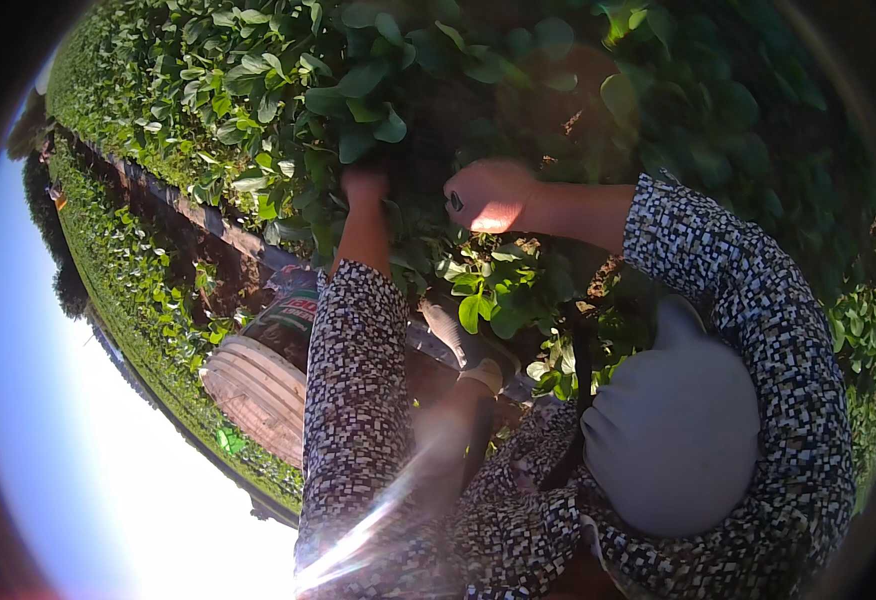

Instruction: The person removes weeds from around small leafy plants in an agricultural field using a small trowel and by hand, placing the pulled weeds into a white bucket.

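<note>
My left hand [365, 182] reaches in among broad green leaves [363, 90]. It is blurred, and its fingers are lost in dark shade and foliage. To its right, my right hand [489, 193] is curled like a fist low over the plants. A small dark oval piece [456, 200] shows on one of its fingers. Whether anything lies inside that curled hand is hidden. Sunlit leaves [475, 300] grow just below it. Both arms wear patterned sleeves [359, 375].
A pale ribbed bucket [258, 390] and a green bag bearing writing [288, 319] stand left of my left arm. A foot in a grey shoe [445, 330] is beside the plants. A rounded grey fabric thing [670, 435] lies lower right. A strip edging [213, 217] borders the crop row.
</note>
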`<act>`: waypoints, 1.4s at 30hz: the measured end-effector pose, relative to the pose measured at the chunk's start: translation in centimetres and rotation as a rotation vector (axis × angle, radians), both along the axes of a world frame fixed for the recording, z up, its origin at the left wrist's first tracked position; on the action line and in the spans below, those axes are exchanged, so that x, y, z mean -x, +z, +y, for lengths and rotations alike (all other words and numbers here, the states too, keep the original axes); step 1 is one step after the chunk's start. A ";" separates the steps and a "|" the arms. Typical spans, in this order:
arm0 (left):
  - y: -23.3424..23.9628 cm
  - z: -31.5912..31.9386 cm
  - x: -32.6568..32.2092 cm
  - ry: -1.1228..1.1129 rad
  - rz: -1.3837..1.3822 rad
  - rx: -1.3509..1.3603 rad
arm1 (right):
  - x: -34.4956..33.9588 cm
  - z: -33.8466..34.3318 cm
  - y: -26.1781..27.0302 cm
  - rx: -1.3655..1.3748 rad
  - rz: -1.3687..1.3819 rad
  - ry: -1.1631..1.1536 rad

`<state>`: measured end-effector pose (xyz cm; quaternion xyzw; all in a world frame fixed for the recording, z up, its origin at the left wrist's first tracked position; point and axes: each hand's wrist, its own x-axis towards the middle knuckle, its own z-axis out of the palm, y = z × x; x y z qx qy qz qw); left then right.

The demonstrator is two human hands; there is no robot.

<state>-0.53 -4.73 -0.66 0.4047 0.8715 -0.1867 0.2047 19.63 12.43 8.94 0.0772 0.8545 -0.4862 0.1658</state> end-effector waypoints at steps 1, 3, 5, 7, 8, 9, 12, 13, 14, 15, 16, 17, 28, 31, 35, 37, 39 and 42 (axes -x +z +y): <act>-0.2 -1.2 1.1 -0.032 -0.003 0.024 | 0.8 -0.4 0.2 -0.014 0.035 0.028; -1.3 -4.4 1.3 0.123 0.119 -0.199 | 2.3 -1.7 0.1 -0.040 0.108 0.086; -2.5 -4.3 -0.1 0.289 0.205 -0.423 | 3.4 -1.3 -0.8 -0.089 0.077 0.125; -2.6 -4.0 -1.4 0.271 0.273 -0.517 | 4.1 -1.0 -1.1 -0.090 0.024 0.158; -2.4 -3.6 -1.9 0.198 0.288 -0.523 | 3.8 -0.4 -1.1 -0.107 0.019 0.171; -2.4 -4.0 -1.6 0.132 0.323 -0.521 | 3.8 -0.3 -0.6 -0.101 0.020 0.175; -2.6 -6.2 0.0 -0.022 0.390 -0.476 | 3.9 0.1 1.1 -0.121 0.047 0.221; -2.2 -5.9 -0.7 0.028 0.337 -0.498 | 3.5 1.0 1.7 -0.161 0.055 0.253; -1.8 -5.4 -1.0 0.080 0.287 -0.518 | 3.2 2.0 2.3 -0.200 0.065 0.286; -0.6 -4.8 -1.2 0.071 0.250 -0.543 | 2.5 3.0 2.9 -0.223 0.141 0.228; 0.5 -4.2 -1.3 0.063 0.211 -0.564 | 2.1 4.1 3.3 -0.235 0.153 0.199; 1.2 -3.0 -1.4 -0.010 0.165 -0.601 | 1.4 5.6 3.3 -0.257 0.146 0.155; -0.2 -4.4 -0.4 0.375 -0.068 -0.361 | -2.7 9.8 4.1 -0.173 0.123 -0.211; -1.7 -5.1 0.0 0.174 0.037 -0.148 | -3.4 9.9 4.6 -0.123 0.026 -0.204; -2.9 -4.8 0.6 0.120 0.078 -0.052 | -4.1 9.7 3.8 -0.097 0.030 -0.191; -3.0 -3.2 0.4 0.171 0.053 -0.046 | -4.7 9.9 3.2 -0.085 0.043 -0.198; -2.4 -2.6 0.8 0.153 0.006 0.074 | -5.2 10.0 3.0 -0.066 0.058 -0.205; -1.9 -2.0 0.6 0.156 0.064 0.073 | -5.4 9.9 2.6 -0.043 -0.005 -0.210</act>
